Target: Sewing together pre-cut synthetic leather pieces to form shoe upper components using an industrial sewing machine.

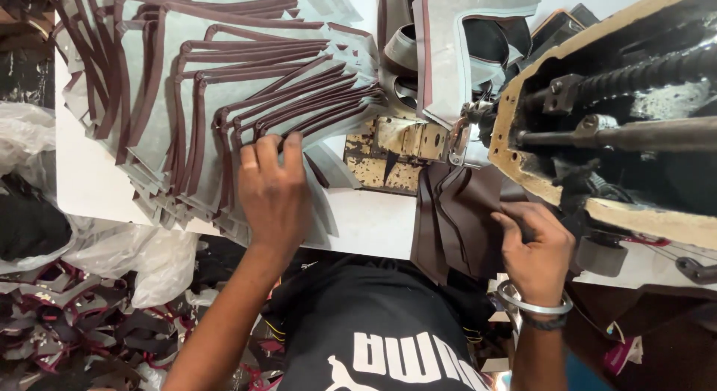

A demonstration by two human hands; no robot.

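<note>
View: A workbench was seen from above, from a camera worn on the head of a seated person.

Left hand: The left hand was laid palm down, fingers spread and flat, on a fanned stack of grey cut panels edged with dark maroon binding. Nothing was gripped; the top panels were only pressed, seemingly so that 1 could be slid free.

Right hand: The right hand was closed on the edge of a dark brown leather-like piece, pinched between thumb and fingers. A silver bangle was worn at the wrist.

Held piece: It was smooth, dark and curved, and hung partly over the front edge of the white table, just in front of the needle area of the worn industrial sewing machine, probably kept there ready for feeding.

Stack: Many panels were overlapped like cards on the table's left part, each grey face bordered by a maroon strip, so that every edge could be reached.

Surroundings: Another grey panel was lying behind the machine. Clear plastic bags and dark offcuts were seen below the table at the left.
</note>
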